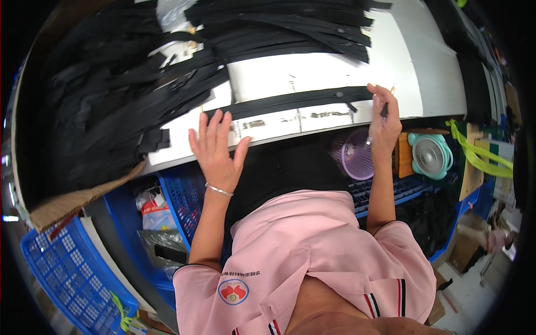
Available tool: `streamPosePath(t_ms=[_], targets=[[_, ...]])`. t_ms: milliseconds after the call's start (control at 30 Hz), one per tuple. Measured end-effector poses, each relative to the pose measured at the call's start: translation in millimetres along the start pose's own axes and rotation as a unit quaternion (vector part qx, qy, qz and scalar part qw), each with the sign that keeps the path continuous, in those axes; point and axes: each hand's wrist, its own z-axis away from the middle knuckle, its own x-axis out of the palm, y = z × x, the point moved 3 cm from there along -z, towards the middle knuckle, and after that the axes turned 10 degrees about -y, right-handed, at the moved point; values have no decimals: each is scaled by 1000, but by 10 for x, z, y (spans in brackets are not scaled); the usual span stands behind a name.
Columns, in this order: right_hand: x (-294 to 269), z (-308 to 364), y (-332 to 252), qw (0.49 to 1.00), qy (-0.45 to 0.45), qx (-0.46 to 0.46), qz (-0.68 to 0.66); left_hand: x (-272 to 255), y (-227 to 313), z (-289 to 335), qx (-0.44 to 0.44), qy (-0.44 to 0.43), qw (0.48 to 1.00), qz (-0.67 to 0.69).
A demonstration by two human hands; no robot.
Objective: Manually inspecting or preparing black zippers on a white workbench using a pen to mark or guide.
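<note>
A long black strip (290, 101), which looks like a zipper with a small dark tab (350, 108) beside it, lies across a white marked board (268, 129). My left hand (216, 148) is spread open, its fingertips at the strip's left end. At the other end, the fingertips of my right hand (385, 123) touch the strip. That hand is closed around a slim pen-like tool (369, 140), partly hidden by the palm. A heap of similar black strips (111, 84) fills the left of the table, and more black strips (285, 28) lie in a layer beyond the board.
Below the table edge are a purple basket (357, 156), a small turquoise fan (431, 156) and a blue crate (181, 201) with bags beside it. Another blue basket (72, 279) stands at lower left. A cardboard flap (89, 192) borders the heap; yellow-green ribbon (480, 153) hangs at right.
</note>
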Motion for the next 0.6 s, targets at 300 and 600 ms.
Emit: streamPosePath(t_ms=[300, 600], targets=[[937, -23, -966, 894, -297, 47, -331, 15, 1, 6, 5, 29, 1000, 7], [1539, -60, -1119, 911, -322, 34, -255, 5, 3, -1, -1, 38, 999, 27]])
